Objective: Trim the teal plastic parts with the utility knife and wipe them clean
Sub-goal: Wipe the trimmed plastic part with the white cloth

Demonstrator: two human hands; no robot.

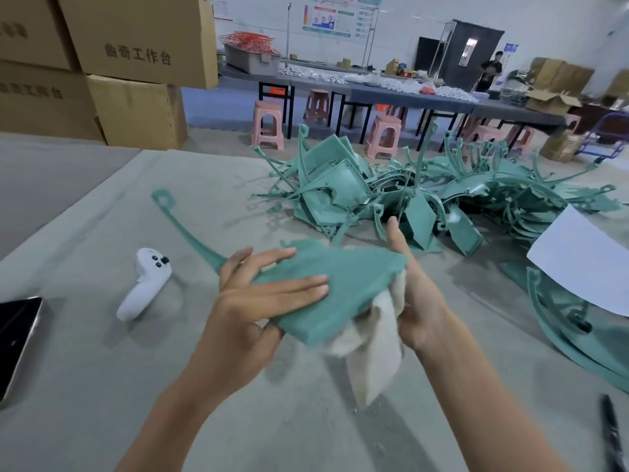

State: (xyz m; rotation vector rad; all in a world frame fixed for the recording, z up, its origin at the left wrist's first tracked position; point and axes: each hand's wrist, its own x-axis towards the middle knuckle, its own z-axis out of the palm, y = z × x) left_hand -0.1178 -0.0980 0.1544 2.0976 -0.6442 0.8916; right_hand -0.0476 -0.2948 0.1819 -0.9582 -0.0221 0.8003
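My left fingers (296, 287) lie straight and close together across the top face of the teal part (354, 267), and the thumb is tucked under its near edge, so the left hand (245, 318) pinches the panel between them. The right hand (418, 301) has its thumb standing up beside the panel's far right corner and a bunched white cloth (371, 345) gathered in the palm. Those fingers are hidden under the plastic, so I judge the grip from the way the cloth hangs rather than see it. The part is held in the air just above the counter (102, 386). Its long axis runs from the broad panel between my hands up and to the left, along a thin curved arm to a looped end. The cloth meets the underside at the right end, so I would judge that a wipe has to travel leftward along that axis, toward the left hand, which is the nearer one to the arm. The pile of teal parts (340, 195) lies beyond my hands. A dark slim tool (609, 434) at the lower right is blurred and cut off by the frame (possibly the knife, I cannot tell).
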